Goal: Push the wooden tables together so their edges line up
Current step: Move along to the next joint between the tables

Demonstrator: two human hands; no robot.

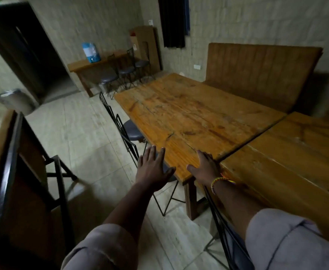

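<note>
Wooden, the long table (189, 114) stretches ahead of us, its near end almost touching a second table (296, 152), a dark seam between them. Our right hand (206, 168) lies flat on the long table's corner beside that seam, fingers (202, 155) spread. Our left hand (154, 166) hovers at its edge, fingers (152, 152) splayed, holding nothing.

The near table (296, 162) runs off the right edge — its far end unseen.
</note>
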